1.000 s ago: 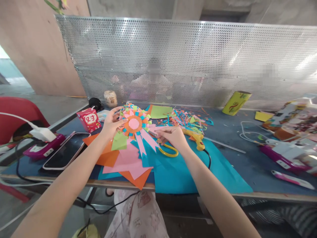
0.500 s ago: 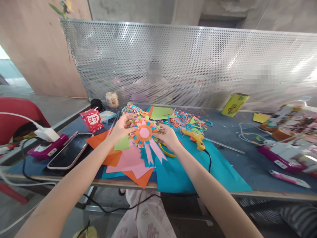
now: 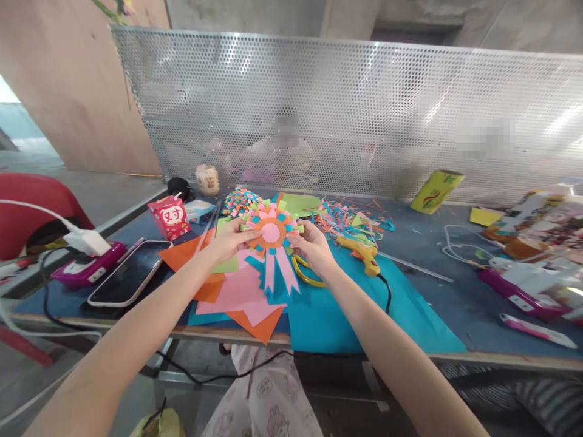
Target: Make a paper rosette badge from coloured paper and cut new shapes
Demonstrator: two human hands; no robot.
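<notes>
A paper rosette (image 3: 272, 233) with a pink centre, orange ring, multicoloured petals and two pink tails is held up over the table. My left hand (image 3: 231, 241) grips its left edge, thumb on the front near the centre. Its right edge is between the fingers of my right hand (image 3: 313, 245). Beneath lie pink sheets (image 3: 237, 294), orange sheets (image 3: 262, 328) and a large blue sheet (image 3: 401, 315). A yellow tape ring (image 3: 306, 274) rests just below my right hand, and a yellow glue gun (image 3: 362, 255) lies to its right.
Paper scraps (image 3: 348, 221) and another rosette (image 3: 240, 200) lie toward the back. At left are a phone (image 3: 130, 274), a purple power strip (image 3: 93, 267) and a red packet (image 3: 169, 217). A yellow can (image 3: 436, 191) stands back right; a pink-and-white cutter (image 3: 537, 330) lies far right.
The rosette has turned in my hands, so its pink tails now hang straighter down. My left thumb has come onto its front. The camera view has shifted slightly.
</notes>
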